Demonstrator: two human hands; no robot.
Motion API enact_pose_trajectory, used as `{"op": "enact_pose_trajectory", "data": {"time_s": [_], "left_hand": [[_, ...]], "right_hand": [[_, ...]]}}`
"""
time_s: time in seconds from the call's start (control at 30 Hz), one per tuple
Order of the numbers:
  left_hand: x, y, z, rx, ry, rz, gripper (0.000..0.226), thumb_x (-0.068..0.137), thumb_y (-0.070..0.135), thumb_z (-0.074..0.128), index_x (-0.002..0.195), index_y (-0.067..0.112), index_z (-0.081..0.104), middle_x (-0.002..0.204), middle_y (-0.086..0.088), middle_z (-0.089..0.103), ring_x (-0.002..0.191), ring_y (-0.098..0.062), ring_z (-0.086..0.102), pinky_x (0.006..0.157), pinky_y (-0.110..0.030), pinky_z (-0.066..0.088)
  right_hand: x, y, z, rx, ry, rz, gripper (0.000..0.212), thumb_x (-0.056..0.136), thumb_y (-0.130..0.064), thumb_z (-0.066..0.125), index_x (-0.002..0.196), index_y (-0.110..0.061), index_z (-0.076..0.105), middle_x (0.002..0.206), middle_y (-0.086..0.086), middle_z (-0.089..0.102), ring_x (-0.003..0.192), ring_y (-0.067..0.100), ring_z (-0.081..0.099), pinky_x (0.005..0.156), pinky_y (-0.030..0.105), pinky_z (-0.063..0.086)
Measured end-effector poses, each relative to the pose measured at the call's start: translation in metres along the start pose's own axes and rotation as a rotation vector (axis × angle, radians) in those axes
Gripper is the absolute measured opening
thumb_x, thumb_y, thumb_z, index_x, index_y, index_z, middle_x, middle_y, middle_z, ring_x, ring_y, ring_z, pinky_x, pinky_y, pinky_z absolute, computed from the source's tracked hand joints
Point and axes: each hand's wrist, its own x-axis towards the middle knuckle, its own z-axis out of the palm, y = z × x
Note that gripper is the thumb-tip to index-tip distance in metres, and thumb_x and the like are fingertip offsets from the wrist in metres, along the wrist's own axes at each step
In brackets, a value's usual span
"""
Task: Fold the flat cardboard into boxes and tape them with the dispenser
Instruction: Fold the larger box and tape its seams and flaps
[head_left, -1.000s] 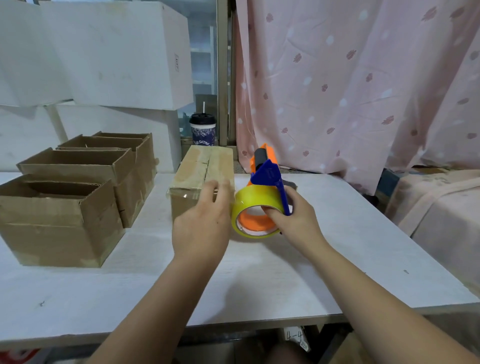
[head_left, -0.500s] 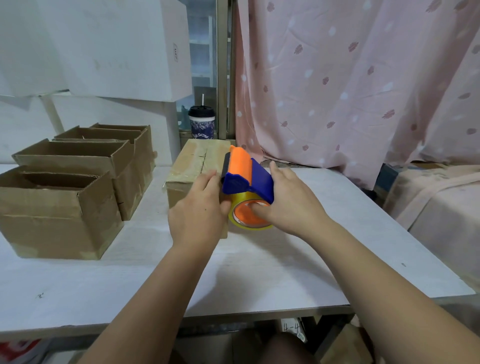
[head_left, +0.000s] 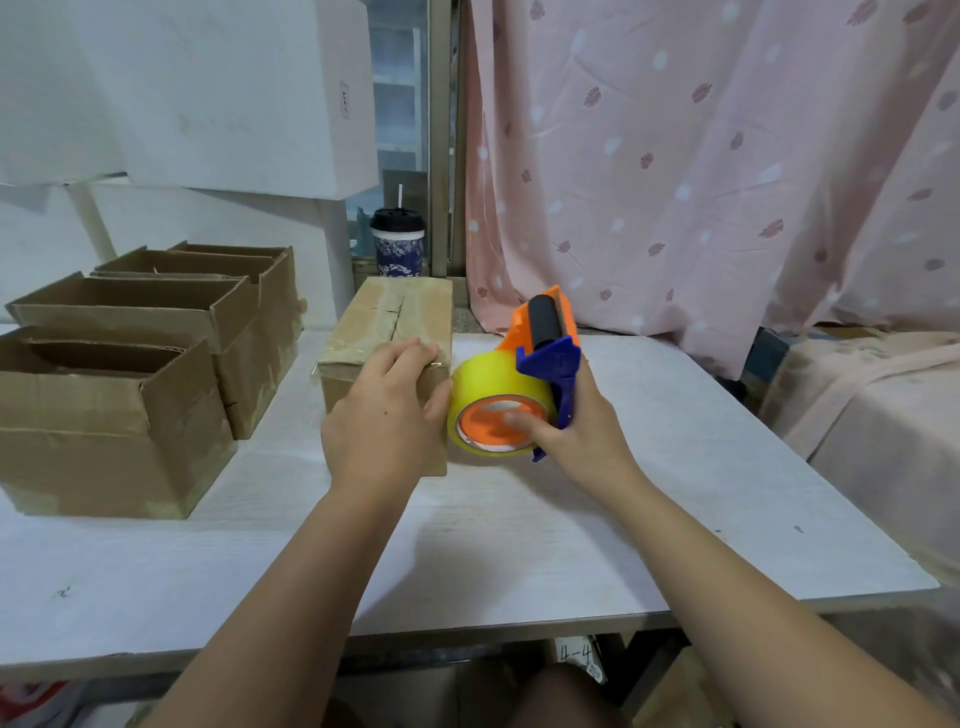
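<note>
A closed cardboard box lies lengthwise on the white table, clear tape running along its top seam. My left hand rests on the box's near end, fingers laid over the top edge. My right hand grips the orange and blue tape dispenser by its handle, a finger hooked into the core of the yellow tape roll. The dispenser sits just right of the box's near corner, its roller pointing up and away.
Three open cardboard boxes stand in a row at the left. Large white boxes are stacked behind them. A lidded cup with a straw stands on the sill behind the closed box. A pink curtain hangs at the right.
The dispenser tipped over the box's near end half a second ago, then came back off to the right with its roller up. My left hand stayed on the box end.
</note>
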Motion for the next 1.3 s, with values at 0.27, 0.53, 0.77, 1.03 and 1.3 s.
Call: {"op": "enact_pose_trajectory", "data": {"time_s": [0.27, 0.53, 0.77, 1.03, 1.3], "left_hand": [[0.002, -0.003, -0.002, 0.004, -0.042, 0.020, 0.031, 0.087, 0.037, 0.063, 0.117, 0.032, 0.062, 0.126, 0.015, 0.054, 0.102, -0.020, 0.059, 0.066, -0.032, 0.046], [-0.002, 0.005, -0.001, 0.042, 0.003, -0.007, 0.024, 0.086, 0.035, 0.062, 0.109, 0.033, 0.062, 0.122, 0.016, 0.056, 0.086, -0.027, 0.064, 0.061, -0.030, 0.044], [-0.001, 0.017, 0.002, 0.089, -0.026, -0.057, 0.018, 0.080, 0.031, 0.061, 0.096, 0.027, 0.055, 0.109, 0.011, 0.050, 0.060, -0.025, 0.048, 0.051, -0.022, 0.024], [0.001, 0.015, 0.002, 0.109, -0.025, -0.048, 0.017, 0.084, 0.033, 0.059, 0.098, 0.023, 0.056, 0.107, 0.008, 0.052, 0.061, -0.025, 0.048, 0.051, -0.024, 0.028], [0.005, -0.005, -0.006, 0.023, -0.111, -0.005, 0.031, 0.088, 0.039, 0.061, 0.119, 0.036, 0.059, 0.129, 0.020, 0.052, 0.106, -0.015, 0.055, 0.069, -0.029, 0.042]], "right_hand": [[-0.001, 0.014, 0.011, 0.238, 0.077, 0.083, 0.053, 0.063, -0.058, 0.073, 0.109, -0.052, 0.046, 0.103, -0.019, 0.061, 0.089, -0.007, 0.062, 0.063, 0.012, 0.050], [0.006, 0.026, 0.003, 0.152, 0.029, 0.110, 0.052, 0.082, -0.015, 0.074, 0.113, -0.045, 0.045, 0.098, -0.011, 0.062, 0.089, 0.005, 0.063, 0.065, 0.011, 0.050], [0.025, -0.007, -0.036, -0.315, 0.021, -0.069, 0.051, 0.068, -0.009, 0.059, 0.105, -0.041, 0.044, 0.071, -0.020, 0.055, 0.061, 0.009, 0.058, 0.053, 0.023, 0.046], [0.024, -0.017, -0.070, -0.742, -0.004, -0.211, 0.058, 0.071, -0.004, 0.063, 0.126, -0.015, 0.048, 0.096, -0.002, 0.048, 0.084, 0.026, 0.046, 0.066, 0.030, 0.029], [0.035, -0.044, -0.084, -0.488, -0.070, -0.094, 0.064, 0.058, -0.031, 0.065, 0.115, -0.054, 0.048, 0.081, -0.025, 0.054, 0.075, 0.000, 0.054, 0.056, 0.011, 0.034]]}}
